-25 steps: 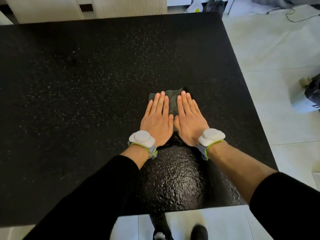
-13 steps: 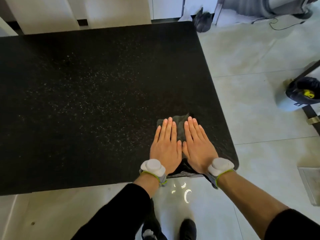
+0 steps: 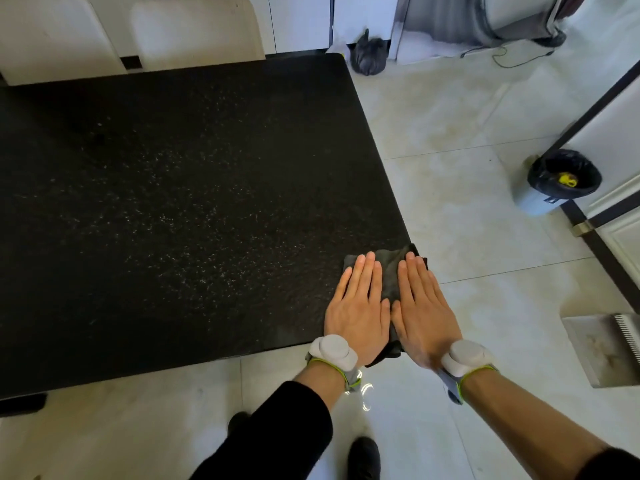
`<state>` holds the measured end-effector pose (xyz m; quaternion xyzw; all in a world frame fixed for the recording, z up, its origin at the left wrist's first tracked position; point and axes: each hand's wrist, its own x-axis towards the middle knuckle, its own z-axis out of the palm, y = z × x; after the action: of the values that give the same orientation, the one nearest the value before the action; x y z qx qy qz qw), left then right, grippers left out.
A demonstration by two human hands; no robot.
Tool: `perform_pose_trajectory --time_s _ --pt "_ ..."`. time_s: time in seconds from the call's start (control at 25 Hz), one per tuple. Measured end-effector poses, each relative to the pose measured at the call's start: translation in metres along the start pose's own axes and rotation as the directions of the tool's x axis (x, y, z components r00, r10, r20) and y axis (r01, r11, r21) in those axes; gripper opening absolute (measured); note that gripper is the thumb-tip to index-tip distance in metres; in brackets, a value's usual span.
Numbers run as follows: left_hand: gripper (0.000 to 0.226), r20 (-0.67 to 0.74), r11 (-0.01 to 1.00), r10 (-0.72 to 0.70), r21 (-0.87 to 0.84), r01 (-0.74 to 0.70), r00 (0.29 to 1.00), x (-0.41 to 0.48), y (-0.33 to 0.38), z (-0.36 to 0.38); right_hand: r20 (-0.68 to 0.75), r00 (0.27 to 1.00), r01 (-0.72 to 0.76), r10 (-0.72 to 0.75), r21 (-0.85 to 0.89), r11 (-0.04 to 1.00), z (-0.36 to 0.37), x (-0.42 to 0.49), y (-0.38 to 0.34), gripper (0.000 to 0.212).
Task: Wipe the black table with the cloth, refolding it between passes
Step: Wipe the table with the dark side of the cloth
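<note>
Your left hand [image 3: 358,311] and right hand [image 3: 424,315] have dragged the dark cloth [image 3: 389,271] back to the black table [image 3: 180,209]'s near right corner, where it now overhangs both edges. The pass looks finished, so refolding probably comes next. Both hands lie flat, fingers straight and together, thumbs nearly touching, pressing on the cloth rather than gripping it.

Black table [image 3: 173,202] bears a dark cloth [image 3: 389,275].
</note>
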<state>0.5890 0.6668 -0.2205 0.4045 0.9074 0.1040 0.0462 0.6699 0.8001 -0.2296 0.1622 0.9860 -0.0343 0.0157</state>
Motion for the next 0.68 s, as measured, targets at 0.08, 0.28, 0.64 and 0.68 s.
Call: perform_pose_trajectory --time_s 0.08,0.28,0.64,0.68 --pt "0.064 -0.003 1.0 0.016 -0.009 -0.016 1.0 -0.002 -0.015 -0.001 -0.012 0.999 -0.042 0.042 -0.016 0.999 0.003 0.004 -0.017 0.066" --pt "0.064 0.007 1.0 -0.006 -0.018 0.006 1.0 -0.01 -0.055 -0.009 -0.006 1.0 -0.024 0.024 -0.007 1.0 0.001 0.019 -0.057 0.066" --pt "0.063 0.024 0.993 -0.119 0.001 0.119 0.993 -0.058 -0.187 -0.042 0.005 0.995 0.103 -0.103 0.011 0.995 0.004 0.06 -0.196 0.068" --pt "0.063 0.012 0.991 -0.136 0.002 0.136 0.991 -0.064 -0.201 -0.046 0.007 0.993 0.121 -0.121 0.014 0.993 0.005 0.064 -0.212 0.068"
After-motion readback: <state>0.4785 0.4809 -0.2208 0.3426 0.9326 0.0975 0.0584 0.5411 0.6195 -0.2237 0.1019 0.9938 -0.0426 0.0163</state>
